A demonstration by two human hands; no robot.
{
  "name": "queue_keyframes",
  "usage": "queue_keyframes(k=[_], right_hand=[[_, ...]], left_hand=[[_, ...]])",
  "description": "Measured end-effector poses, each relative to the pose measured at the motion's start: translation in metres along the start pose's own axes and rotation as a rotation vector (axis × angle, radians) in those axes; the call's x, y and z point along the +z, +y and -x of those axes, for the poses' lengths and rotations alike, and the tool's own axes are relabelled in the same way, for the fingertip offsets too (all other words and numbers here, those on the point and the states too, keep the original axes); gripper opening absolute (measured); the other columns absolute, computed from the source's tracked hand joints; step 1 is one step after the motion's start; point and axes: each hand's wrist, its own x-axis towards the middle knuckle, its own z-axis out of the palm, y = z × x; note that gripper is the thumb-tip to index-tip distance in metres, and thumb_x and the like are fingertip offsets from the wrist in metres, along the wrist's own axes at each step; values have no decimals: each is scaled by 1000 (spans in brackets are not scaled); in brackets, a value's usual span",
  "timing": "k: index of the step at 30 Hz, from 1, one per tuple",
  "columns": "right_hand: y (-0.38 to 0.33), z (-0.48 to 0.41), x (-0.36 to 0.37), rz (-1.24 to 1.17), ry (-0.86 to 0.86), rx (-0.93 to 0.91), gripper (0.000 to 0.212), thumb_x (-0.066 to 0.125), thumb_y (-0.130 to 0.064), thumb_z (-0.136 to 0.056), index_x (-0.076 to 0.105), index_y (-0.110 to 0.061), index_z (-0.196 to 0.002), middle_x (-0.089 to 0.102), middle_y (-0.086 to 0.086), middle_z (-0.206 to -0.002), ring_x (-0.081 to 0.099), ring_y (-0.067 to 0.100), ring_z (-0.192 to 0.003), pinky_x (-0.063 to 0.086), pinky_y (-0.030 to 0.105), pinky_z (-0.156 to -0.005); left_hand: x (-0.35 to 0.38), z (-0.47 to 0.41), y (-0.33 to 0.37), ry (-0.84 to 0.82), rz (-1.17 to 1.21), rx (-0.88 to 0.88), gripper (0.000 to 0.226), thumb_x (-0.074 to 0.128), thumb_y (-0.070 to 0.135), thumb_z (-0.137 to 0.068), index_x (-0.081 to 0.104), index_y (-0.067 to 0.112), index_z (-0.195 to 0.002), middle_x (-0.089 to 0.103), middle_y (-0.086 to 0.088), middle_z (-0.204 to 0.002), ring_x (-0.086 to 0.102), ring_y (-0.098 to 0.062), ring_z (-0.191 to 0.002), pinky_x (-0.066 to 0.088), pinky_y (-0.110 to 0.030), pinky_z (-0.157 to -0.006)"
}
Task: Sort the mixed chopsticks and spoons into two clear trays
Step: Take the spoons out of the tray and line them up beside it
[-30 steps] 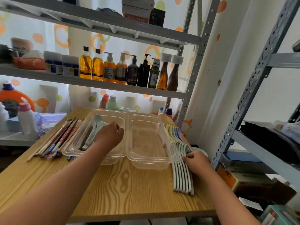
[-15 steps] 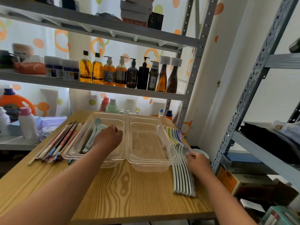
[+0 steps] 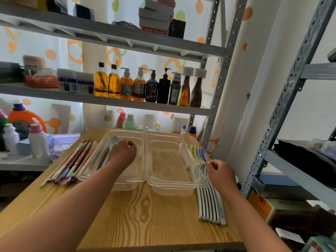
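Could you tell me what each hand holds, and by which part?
The right hand pinches the purple spoon by its handle, below the bowl. The left hand hides the handle of a pale spoon in the left tray; grip unclear.

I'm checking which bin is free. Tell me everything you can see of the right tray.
The right tray is a clear plastic rectangular tub with rounded corners and a flat out-turned rim. It sits upright on the wooden table, its left rim against the left tray. No utensils show inside. A row of spoons lies along its right rim. The right hand pinches one beside that rim; whether it touches the tray is unclear.
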Motion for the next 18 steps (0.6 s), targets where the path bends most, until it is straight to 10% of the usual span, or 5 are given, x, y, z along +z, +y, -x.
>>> queue_keyframes(k=[8,18], right_hand=[[-71,11,32,-228,-120,-189,17,49,-18,-95,65,-13,-91,64,7,-80,57,16,-73,38,6,-58],[-99,19,64,-250,-205,-297,20,52,-17,-93,70,-12,-99,67,0,-87,53,0,-70,38,2,-61]], left_hand=[[-43,-16,-29,-80,-259,-16,20,51,22,-92,63,7,-85,67,-14,-87,59,-25,-78,48,-33,-71],[-28,-6,-27,-319,-725,13,43,58,37,-88,53,13,-123,56,-6,-124,55,-24,-113,46,-33,-83]])
